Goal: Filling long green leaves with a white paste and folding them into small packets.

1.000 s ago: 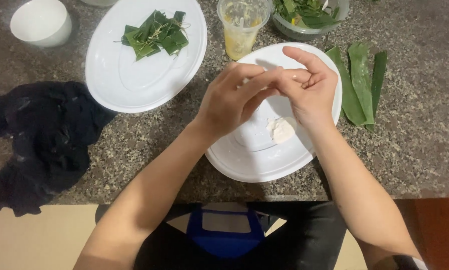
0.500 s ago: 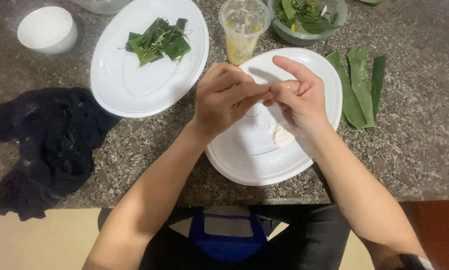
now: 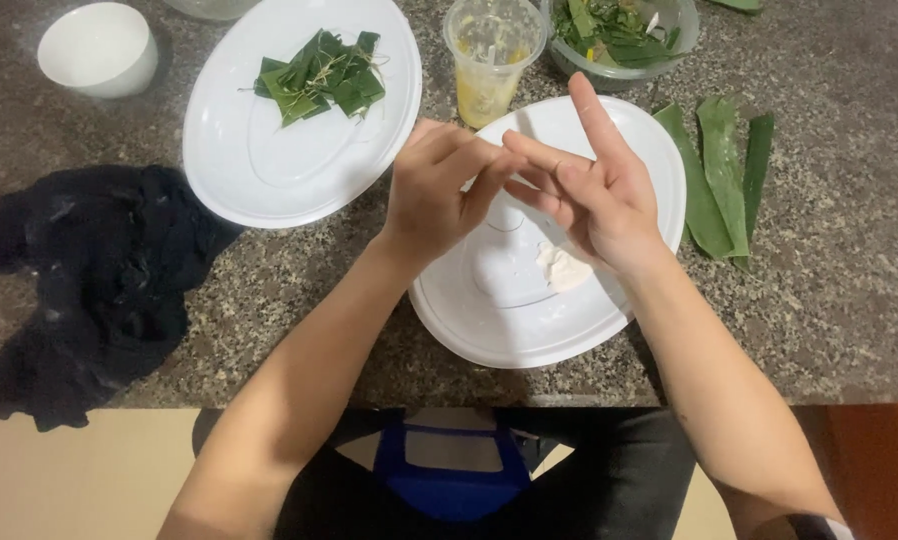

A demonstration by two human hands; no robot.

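Note:
My left hand [image 3: 439, 195] and my right hand [image 3: 594, 190] meet fingertip to fingertip above a white oval plate [image 3: 489, 320]. The left fingers pinch at the right hand's fingers; whether anything small sits between them I cannot tell. My right index finger points up and the other fingers are spread. A small lump of white dough [image 3: 561, 268] lies on the plate just under my right palm. A second white oval plate [image 3: 259, 170] at the upper left carries several folded green leaf parcels [image 3: 319, 78].
A clear plastic cup [image 3: 491, 60] with yellow liquid stands behind the plates, a clear bowl of leaves [image 3: 619, 35] to its right. Long green leaf strips [image 3: 724, 180] lie on the speckled stone counter. A white bowl [image 3: 94, 45] and black cloth [image 3: 89, 280] sit left.
Both hands have stayed above the near plate, fingers working together. My right index finger has lifted and straightened upward. The view has shifted slightly.

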